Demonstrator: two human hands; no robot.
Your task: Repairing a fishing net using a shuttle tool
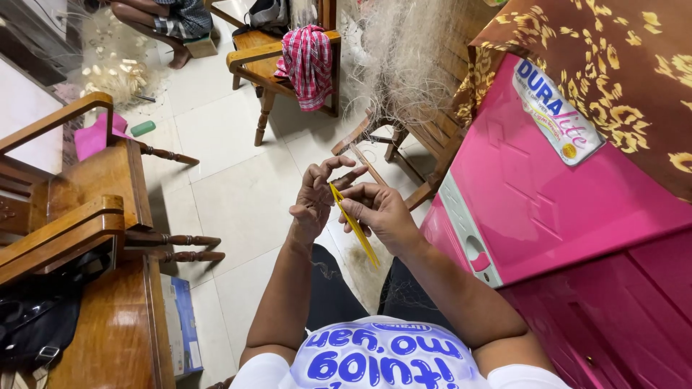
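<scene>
Right hand point(380, 210) pinches yellow netting needle point(353, 225) near upper end; left hand point(315, 196) curled, fingers half closed on fine thread — barely visible; needle held mid-air over floor point(231, 180), before pink cabinet point(548, 209); looks light, thin, stiff, slippery — best gripped mid-shaft; net point(404, 65) soft, tangly.

Sticker label point(559, 112): long rounded strip, white with blue and red lettering and a small gold seal, stuck slantwise on the pink plastic cabinet point(533, 209) at right.

Box point(184, 324): flat, blue and white, on the floor beside the wooden chair, lower left.
</scene>
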